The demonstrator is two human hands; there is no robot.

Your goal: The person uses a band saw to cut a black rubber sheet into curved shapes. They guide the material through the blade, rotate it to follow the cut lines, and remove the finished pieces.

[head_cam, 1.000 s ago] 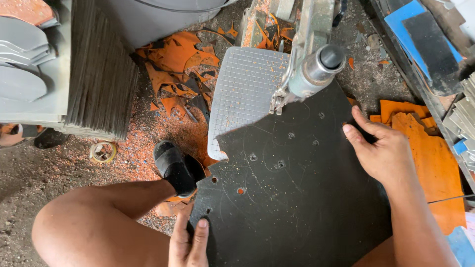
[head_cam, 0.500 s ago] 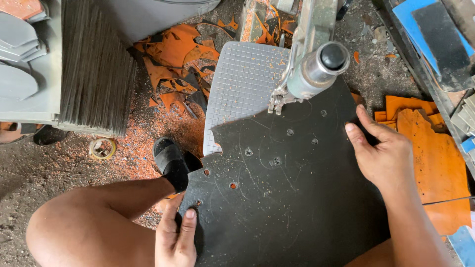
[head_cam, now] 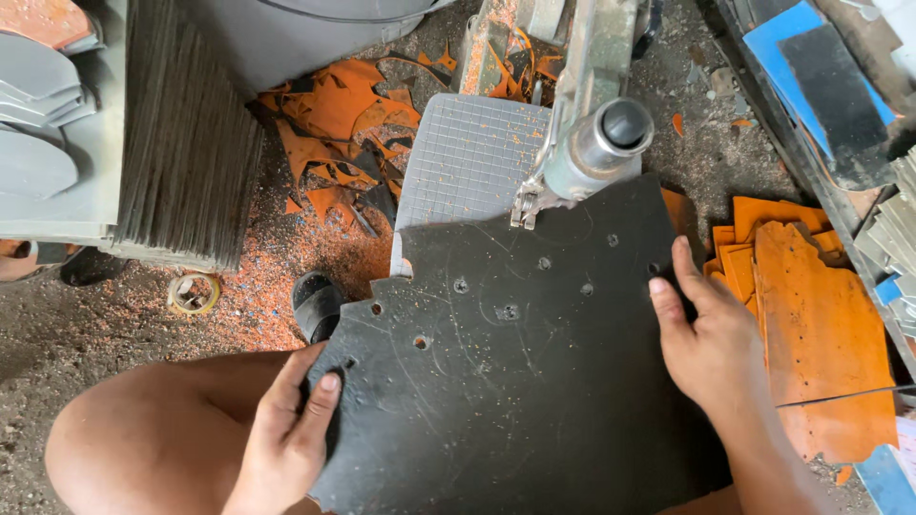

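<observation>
A stack of thin grey sheets (head_cam: 186, 181) stands at the far left, with orange scraps (head_cam: 329, 124) strewn over the floor beside it. The left hand (head_cam: 286, 434) grips the near-left edge of the black sheet (head_cam: 515, 381), which lies flat under the machine's metal cylinder (head_cam: 596, 148). The right hand (head_cam: 706, 334) presses open on its right edge, beside orange sheets (head_cam: 811, 324)
</observation>
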